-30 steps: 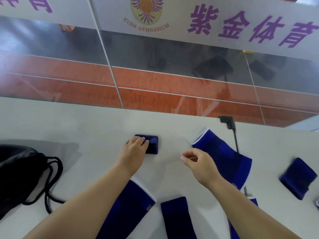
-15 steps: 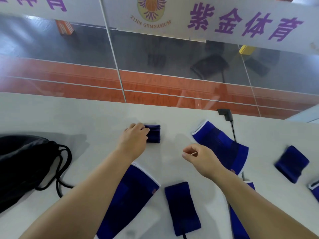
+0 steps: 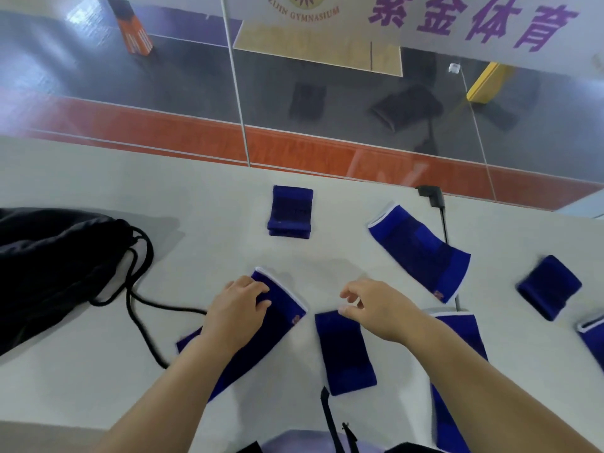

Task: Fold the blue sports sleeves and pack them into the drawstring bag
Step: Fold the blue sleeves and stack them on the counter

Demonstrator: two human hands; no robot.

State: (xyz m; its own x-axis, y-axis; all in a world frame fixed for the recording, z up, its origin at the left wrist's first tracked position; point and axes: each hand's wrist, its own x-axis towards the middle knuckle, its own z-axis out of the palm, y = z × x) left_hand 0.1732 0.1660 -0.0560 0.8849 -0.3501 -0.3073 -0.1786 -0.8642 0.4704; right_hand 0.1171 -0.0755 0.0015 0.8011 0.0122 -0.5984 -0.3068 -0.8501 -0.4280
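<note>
- A flat blue knit sports sleeve with a white-trimmed end [image 3: 281, 308] is being pressed onto the pale grey tabletop [image 3: 98, 380] by the left hand [image 3: 237, 310]; the fingers are lying over its upper end, and whether this grip is clenched round the cloth cannot be told.
- A short dark-blue sleeve lying flat [image 3: 346, 354] is being hovered over at its top edge by the right hand [image 3: 379, 308], its fingers loosely bent and its grip released, with nothing being held.
- A long blue sleeve [image 3: 457, 341] is being partly covered by the right forearm.
- A black fabric drawstring bag [image 3: 49, 263] is being left slumped at the left, its black cords [image 3: 143, 322] trailing toward the left wrist.
- A small dark-blue folded piece [image 3: 549, 287] is being kept at the far right.
- A white-edged blue sleeve [image 3: 421, 253] is being left unfolded right of centre, lying aslant.
- A folded blue sleeve [image 3: 290, 210] is being left alone farthest back.
</note>
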